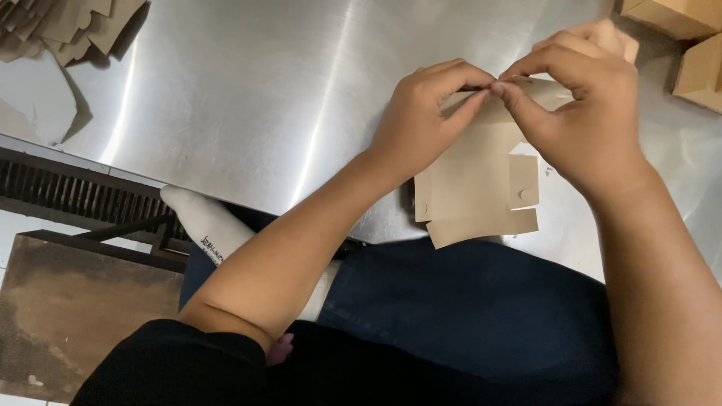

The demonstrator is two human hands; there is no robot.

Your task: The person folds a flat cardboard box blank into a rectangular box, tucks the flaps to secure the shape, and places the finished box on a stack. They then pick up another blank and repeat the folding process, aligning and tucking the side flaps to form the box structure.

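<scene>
A flat tan cardboard cut-out (474, 188) with flaps lies on the steel table (263, 90), its near edge hanging over the table's front. My left hand (421, 116) pinches its far edge with thumb and fingers. My right hand (583, 113) pinches the same edge right beside it, the fingertips of both hands touching at the fold. The far part of the cardboard is hidden under my hands.
A heap of tan cardboard blanks (68, 26) lies at the far left corner. Folded brown boxes (696, 45) stand at the far right. Below the table edge are my lap in dark jeans (481, 316), a white sock (207, 225) and a brown board (68, 308).
</scene>
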